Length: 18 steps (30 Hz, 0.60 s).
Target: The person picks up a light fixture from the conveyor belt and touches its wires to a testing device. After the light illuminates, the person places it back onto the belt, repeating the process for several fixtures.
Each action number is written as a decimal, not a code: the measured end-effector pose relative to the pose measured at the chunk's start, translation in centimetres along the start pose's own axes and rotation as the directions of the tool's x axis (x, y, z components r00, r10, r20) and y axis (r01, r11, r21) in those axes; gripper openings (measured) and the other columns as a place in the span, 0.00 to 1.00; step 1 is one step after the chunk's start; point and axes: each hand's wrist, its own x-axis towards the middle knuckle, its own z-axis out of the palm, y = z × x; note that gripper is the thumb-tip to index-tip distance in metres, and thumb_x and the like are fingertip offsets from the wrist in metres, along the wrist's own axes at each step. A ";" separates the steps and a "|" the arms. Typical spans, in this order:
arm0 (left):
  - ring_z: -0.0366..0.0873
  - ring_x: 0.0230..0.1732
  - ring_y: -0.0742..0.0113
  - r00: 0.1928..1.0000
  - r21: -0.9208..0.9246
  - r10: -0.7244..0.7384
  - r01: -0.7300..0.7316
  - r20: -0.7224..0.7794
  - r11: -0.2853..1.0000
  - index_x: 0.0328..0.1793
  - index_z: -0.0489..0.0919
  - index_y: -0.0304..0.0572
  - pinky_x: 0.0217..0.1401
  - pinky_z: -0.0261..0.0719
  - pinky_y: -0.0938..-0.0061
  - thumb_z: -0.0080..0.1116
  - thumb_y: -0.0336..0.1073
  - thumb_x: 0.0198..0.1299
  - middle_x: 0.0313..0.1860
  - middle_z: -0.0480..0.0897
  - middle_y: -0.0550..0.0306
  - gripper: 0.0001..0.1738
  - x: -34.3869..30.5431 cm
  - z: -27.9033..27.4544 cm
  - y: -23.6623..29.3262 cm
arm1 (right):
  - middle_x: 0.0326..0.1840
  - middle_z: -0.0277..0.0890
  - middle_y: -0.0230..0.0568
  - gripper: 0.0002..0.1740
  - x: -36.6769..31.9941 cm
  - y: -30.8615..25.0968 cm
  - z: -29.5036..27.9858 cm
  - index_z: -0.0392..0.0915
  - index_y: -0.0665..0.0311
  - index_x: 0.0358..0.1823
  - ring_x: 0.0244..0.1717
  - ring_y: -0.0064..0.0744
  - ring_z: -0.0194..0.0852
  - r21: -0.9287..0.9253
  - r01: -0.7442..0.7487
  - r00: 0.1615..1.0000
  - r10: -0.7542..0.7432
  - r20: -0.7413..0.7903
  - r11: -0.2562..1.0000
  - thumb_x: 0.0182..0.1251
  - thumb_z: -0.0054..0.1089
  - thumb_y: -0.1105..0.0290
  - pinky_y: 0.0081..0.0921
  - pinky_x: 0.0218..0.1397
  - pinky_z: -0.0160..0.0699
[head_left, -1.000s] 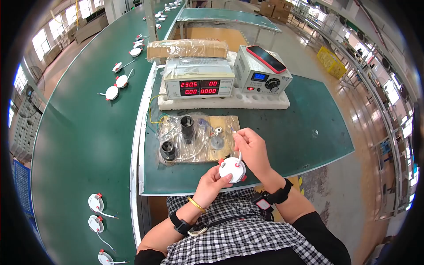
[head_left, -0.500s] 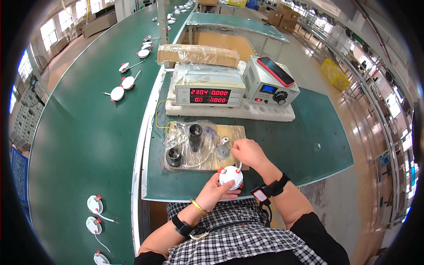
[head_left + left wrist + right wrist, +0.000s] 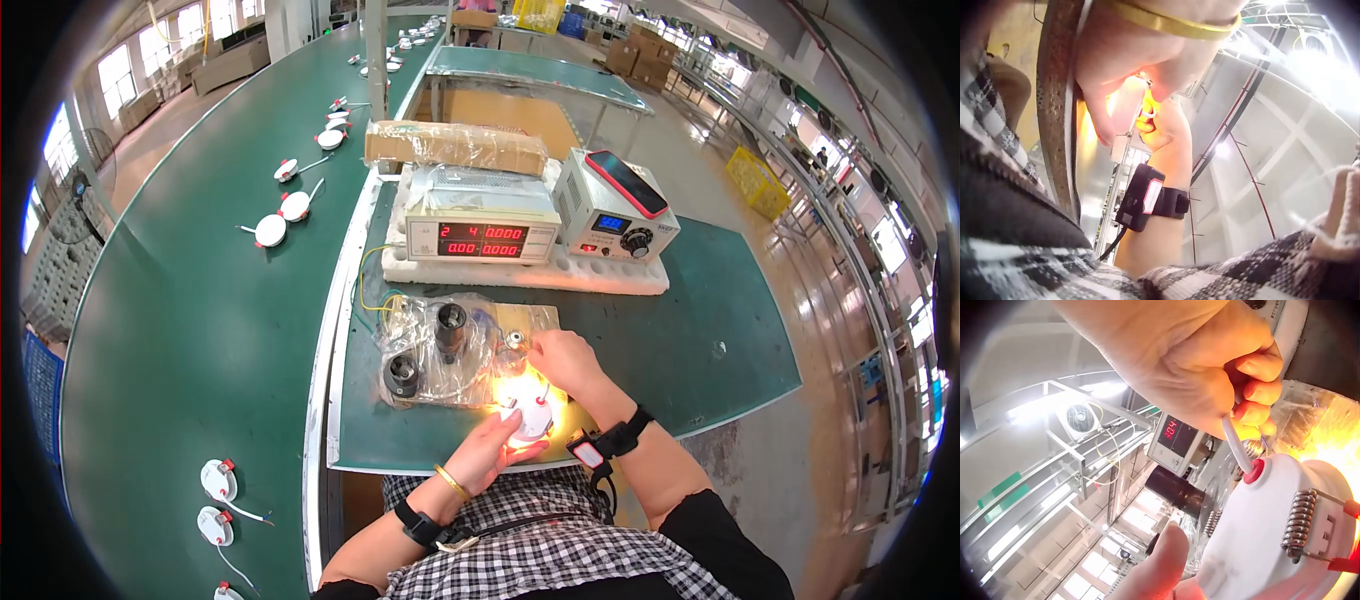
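A round white downlight (image 3: pixel 534 420) with spring clips glows brightly from its far side. My left hand (image 3: pixel 487 450) grips it by the edge, thumb on its white back. Its short white cable (image 3: pixel 1237 445) leaves a red grommet and runs up into my right hand (image 3: pixel 564 360), whose curled fingers pinch it over the right part of a plastic-wrapped board (image 3: pixel 425 345). The cable's end is hidden by those fingers. Two black cylindrical sockets, the taller one (image 3: pixel 451 328) and the shorter one (image 3: pixel 401 373), stand on the board's left half.
Behind the board, a power meter (image 3: pixel 482 240) with red digits and a dial-fitted supply box (image 3: pixel 618 232) sit on white foam (image 3: pixel 430 272). A phone (image 3: pixel 627 183) lies on the supply. Several more downlights (image 3: pixel 218 480) lie along the green belt (image 3: pixel 200 350) at left.
The downlight has turned from dark to brightly lit. My right hand has brought the cable end down to the board, and the meter digits have changed. The head view has shifted slightly.
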 end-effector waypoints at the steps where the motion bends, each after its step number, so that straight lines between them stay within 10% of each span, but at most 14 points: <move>1: 0.73 0.61 0.59 1.000 0.007 0.007 -0.007 0.000 1.000 0.67 0.63 0.32 0.65 0.75 0.66 0.43 0.42 0.72 0.63 0.72 0.50 0.25 0.0 -0.1 -0.1 | 0.26 0.77 0.51 0.10 -0.1 -0.1 -0.1 0.78 0.64 0.27 0.33 0.54 0.78 -0.002 -0.007 1.000 0.007 0.007 1.000 0.54 0.56 0.64 0.44 0.38 0.76; 18: 0.75 0.59 0.60 0.998 0.066 0.020 -0.016 -0.062 0.998 0.65 0.64 0.32 0.62 0.78 0.69 0.50 0.31 0.68 0.61 0.72 0.50 0.21 0.1 0.6 0.1 | 0.32 0.80 0.55 0.11 -0.2 -0.8 -0.5 0.81 0.64 0.31 0.37 0.56 0.79 0.000 -0.041 0.998 0.041 0.056 0.999 0.55 0.52 0.66 0.47 0.45 0.77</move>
